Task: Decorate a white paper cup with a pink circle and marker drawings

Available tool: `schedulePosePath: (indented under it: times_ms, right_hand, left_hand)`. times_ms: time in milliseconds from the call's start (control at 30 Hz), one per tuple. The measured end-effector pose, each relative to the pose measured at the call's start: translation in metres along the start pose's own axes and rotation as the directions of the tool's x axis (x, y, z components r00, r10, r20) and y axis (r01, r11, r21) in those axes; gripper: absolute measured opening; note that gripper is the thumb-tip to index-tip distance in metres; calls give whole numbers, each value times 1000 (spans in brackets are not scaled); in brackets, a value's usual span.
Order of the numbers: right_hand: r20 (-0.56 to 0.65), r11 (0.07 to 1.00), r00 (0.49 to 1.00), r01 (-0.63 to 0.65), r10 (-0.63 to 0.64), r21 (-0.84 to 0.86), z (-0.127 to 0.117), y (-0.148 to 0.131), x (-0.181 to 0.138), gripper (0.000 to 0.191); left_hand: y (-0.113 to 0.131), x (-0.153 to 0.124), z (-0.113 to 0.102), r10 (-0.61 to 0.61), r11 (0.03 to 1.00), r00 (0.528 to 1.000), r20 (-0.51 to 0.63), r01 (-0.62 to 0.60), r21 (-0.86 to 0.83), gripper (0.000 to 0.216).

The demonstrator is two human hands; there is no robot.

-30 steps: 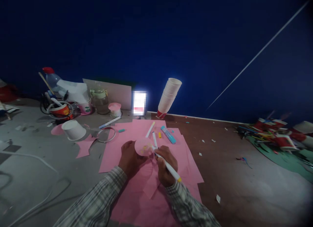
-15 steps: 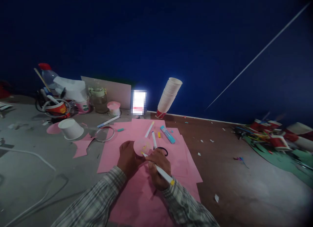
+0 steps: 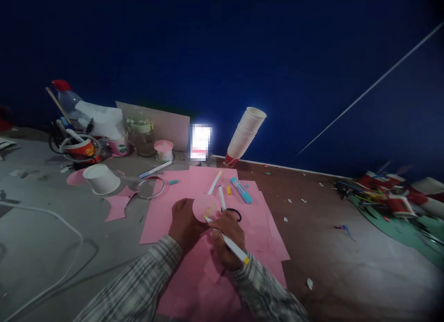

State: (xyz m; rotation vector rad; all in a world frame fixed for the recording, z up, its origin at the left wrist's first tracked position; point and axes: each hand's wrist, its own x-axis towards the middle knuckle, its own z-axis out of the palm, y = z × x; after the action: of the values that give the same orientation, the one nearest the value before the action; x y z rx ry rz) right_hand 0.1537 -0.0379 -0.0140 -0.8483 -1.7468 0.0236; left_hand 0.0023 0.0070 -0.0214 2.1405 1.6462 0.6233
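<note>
My left hand [image 3: 185, 224] holds a small round pink paper disc [image 3: 205, 207] up over the pink paper sheets [image 3: 173, 211]. My right hand [image 3: 227, 238] grips a white marker with a yellow end [image 3: 231, 246], its tip touching the disc's lower edge. Faint yellow marks show on the disc. Black scissors handles [image 3: 236, 214] peek out just beyond my right hand. Two white markers [image 3: 215, 182], a small yellow cap [image 3: 228, 190] and a blue glue stick [image 3: 241, 190] lie on the paper past the disc.
An overturned white cup [image 3: 100, 178] and a wire ring [image 3: 150, 187] lie to the left. A leaning stack of white cups [image 3: 244, 134] stands at the blue wall. A jar [image 3: 142, 137], bottle and cups crowd the back left. Red cups and straws [image 3: 388, 195] litter the right. A cable [image 3: 52, 215] runs at left.
My right hand slid left and lower across the disc with the marker, uncovering the scissors handles. The view shifted slightly.
</note>
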Motion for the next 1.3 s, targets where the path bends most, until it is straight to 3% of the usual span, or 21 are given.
schedulePosePath:
  times_ms: [233, 500, 1300]
  right_hand:
    - [-20, 1000, 1000, 9, -10, -30, 1, -4, 5, 17]
    - [36, 996, 996, -79, 81, -36, -1, -6, 1, 20]
    - [51, 998, 997, -61, 62, -35, -3, -5, 3, 20]
  left_hand:
    - [-2, 1, 3, -16, 1000, 1000, -1, 16, -7, 40]
    - [1, 1, -2, -12, 1000, 1000, 9, 12, -13, 37]
    - [2, 1, -3, -8, 1000, 1000, 18, 8, -22, 42]
